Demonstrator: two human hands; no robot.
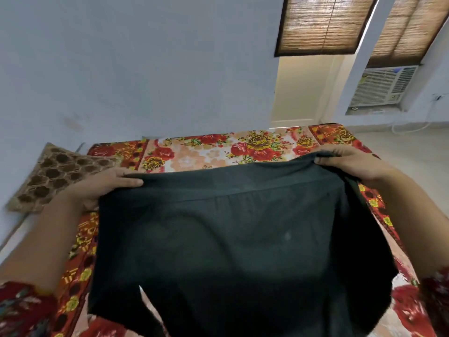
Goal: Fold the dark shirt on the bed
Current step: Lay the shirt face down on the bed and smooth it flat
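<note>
Single head view, worn cam, wide-angle. Looks forward and down across the bed (218,149) toward the far wall (145,69). Very close to the work: shirt (230,239) fills lower centre and is cut by the bottom edge. Left hand (102,188) and right hand (352,164) sit mid-frame, each gripping the shirt's top edge, forearms entering from the lower corners. Pillow (56,173) mid-distance at left. Far field top right: blinds (323,25), AC unit (381,86), both leaning and bowed by the lens. Frame slightly tilted, bed's far edge higher at right.
</note>
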